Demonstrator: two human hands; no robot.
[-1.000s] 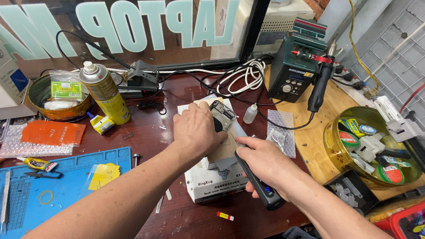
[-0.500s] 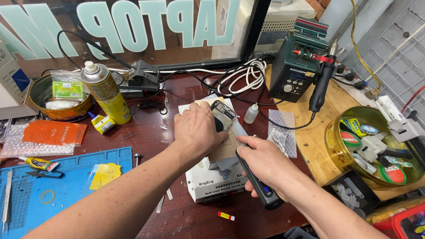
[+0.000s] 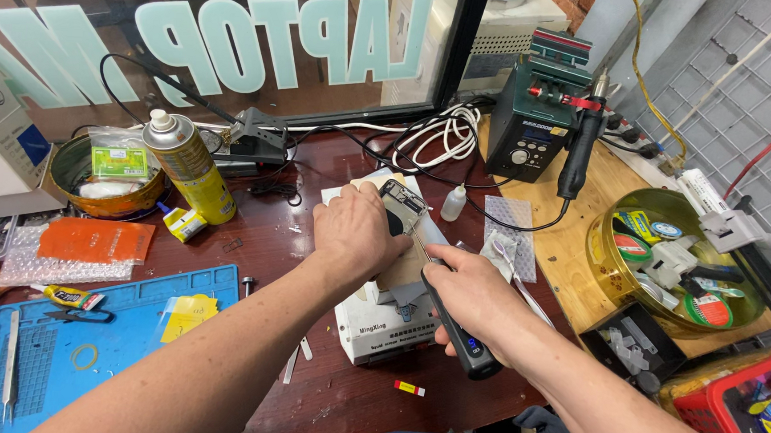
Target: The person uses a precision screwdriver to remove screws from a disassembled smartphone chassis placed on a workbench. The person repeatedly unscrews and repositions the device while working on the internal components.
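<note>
Left hand [image 3: 359,234] is flat on an opened phone [image 3: 401,204], fingers curled over its near half and pinning it down. Only the phone's far end shows, dark innards exposed; the rest is hidden under the hand. The phone lies on a tan pad atop a small white box [image 3: 377,327], around the middle of the dark red bench [image 3: 287,228].

Right hand [image 3: 472,298] is closed around a dark powered screwdriver [image 3: 455,330]. Its lit butt end sticks out toward the near edge and its tip runs up to the phone. The tip contact point is too small to make out.

A yellow spray can [image 3: 183,164] stands upright toward the left. A blue mat [image 3: 74,349] at the near-left corner is cut off by the frame. A soldering station [image 3: 534,119] sits at the far edge.
</note>
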